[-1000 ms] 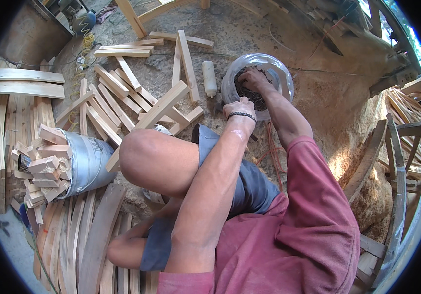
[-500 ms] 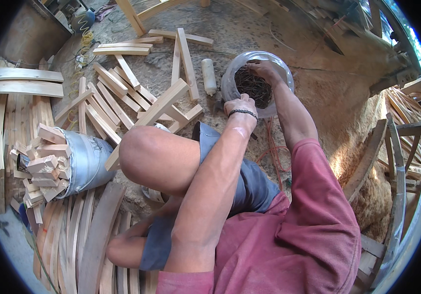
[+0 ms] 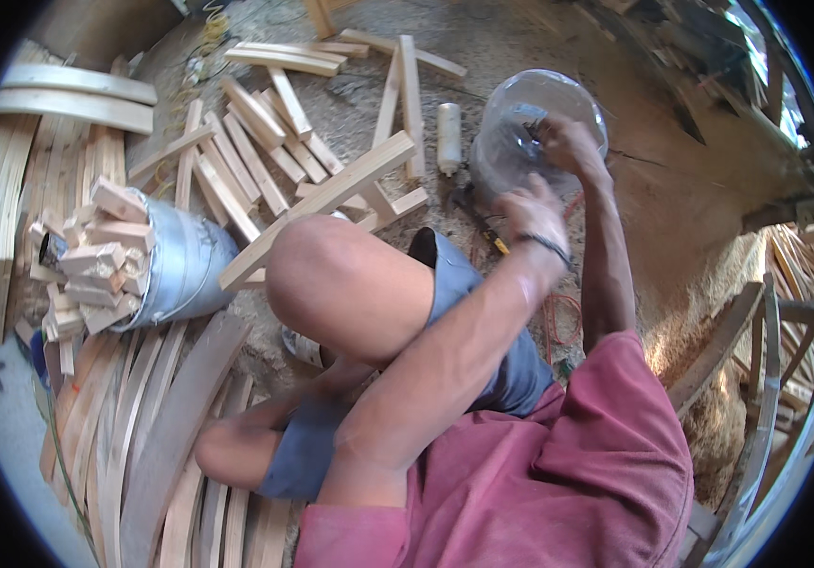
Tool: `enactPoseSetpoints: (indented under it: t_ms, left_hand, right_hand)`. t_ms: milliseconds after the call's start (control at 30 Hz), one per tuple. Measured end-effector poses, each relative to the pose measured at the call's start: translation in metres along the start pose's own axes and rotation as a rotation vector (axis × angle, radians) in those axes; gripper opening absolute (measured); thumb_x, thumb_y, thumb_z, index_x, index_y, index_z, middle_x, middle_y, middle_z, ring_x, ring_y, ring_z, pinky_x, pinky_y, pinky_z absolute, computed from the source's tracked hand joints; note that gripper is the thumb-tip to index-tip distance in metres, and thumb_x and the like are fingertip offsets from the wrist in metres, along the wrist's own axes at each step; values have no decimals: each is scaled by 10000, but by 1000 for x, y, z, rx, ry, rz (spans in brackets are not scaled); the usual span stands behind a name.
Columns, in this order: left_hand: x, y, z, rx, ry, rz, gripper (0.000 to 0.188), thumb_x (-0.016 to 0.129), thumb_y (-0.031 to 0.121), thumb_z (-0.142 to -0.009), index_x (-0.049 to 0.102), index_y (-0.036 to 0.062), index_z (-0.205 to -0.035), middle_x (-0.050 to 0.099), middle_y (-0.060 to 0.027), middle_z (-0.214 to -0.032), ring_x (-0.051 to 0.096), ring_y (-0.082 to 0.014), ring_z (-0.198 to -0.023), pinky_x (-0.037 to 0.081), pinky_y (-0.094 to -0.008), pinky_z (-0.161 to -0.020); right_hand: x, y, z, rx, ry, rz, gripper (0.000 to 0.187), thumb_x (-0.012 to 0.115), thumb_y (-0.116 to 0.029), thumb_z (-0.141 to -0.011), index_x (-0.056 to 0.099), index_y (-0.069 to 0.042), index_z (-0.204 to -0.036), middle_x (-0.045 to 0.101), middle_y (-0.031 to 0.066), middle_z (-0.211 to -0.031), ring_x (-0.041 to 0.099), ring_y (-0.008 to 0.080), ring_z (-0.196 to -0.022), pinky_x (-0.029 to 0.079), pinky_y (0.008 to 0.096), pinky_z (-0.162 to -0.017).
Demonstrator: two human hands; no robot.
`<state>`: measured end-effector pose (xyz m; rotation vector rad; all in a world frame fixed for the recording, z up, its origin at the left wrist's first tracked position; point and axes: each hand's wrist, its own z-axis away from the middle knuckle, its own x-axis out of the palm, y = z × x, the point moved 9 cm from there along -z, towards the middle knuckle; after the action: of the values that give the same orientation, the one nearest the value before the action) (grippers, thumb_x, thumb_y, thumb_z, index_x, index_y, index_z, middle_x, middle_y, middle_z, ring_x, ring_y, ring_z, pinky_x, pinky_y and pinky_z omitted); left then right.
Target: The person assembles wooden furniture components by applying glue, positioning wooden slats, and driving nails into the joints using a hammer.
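Note:
A clear plastic tub [image 3: 497,170] rests on the ground ahead of me, its wall see-through and its inside blurred. Dark, shiny shapes show within it, but the thin nails seen earlier cannot be made out. My right hand [image 3: 568,144] is over the tub's far right part with curled fingers; what is in them is hidden. At the tub's near edge is my left hand [image 3: 532,208], a dark braided band on its wrist. Motion smears its fingers, so its hold is unclear. A dark tool with a yellow part [image 3: 494,237] lies just left of this hand.
Left of the tub lie a pale bottle [image 3: 448,139] and many cut wood pieces [image 3: 255,170]. A metal bucket [image 3: 184,260] full of wood blocks stands farther left, near curved boards [image 3: 175,445]. An orange cord [image 3: 563,322] runs below the tub; curved wooden frames [image 3: 724,350] stand right.
The view has shifted, moving the scene. The tub appears turned, and its nails no longer show plainly. My left hand has moved from a firm place on the rim into a blur; my right stays at the tub.

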<state>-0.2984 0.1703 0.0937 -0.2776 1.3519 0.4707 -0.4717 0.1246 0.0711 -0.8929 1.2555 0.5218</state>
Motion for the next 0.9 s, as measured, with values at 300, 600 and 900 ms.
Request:
enactPoseSetpoints:
  t_ms: [300, 600, 900]
  left_hand:
    - [-161, -146, 152, 97, 571, 496, 483, 742, 237, -875, 615, -31, -1257, 667, -153, -1153, 683, -239, -946, 573, -331, -790]
    - [-176, -269, 163, 235, 708, 1155, 282, 805, 151, -856, 741, -15, -1074, 738, -97, -910, 686, -134, -848, 555, -254, -757]
    - [-100, -362, 203, 94, 765, 1539, 238, 737, 184, -906, 738, 59, -1108, 740, -73, -995, 698, -146, -938, 591, -285, -836]
  right_hand:
    - [-105, -142, 107, -501, 526, -1048, 156, 688, 57, -889, 685, 38, -1044, 720, 76, -874, 706, 173, -828, 563, 264, -708]
    - [-94, -316, 129, -1018, 325, -1157, 280, 838, 48, -744, 654, 53, -956, 720, 135, -872, 687, 186, -795, 548, 309, -694]
    - [-17, -381, 100, -754, -117, -1168, 180, 779, -21, -864, 659, 30, -987, 728, 87, -914, 701, 116, -852, 572, 259, -746]
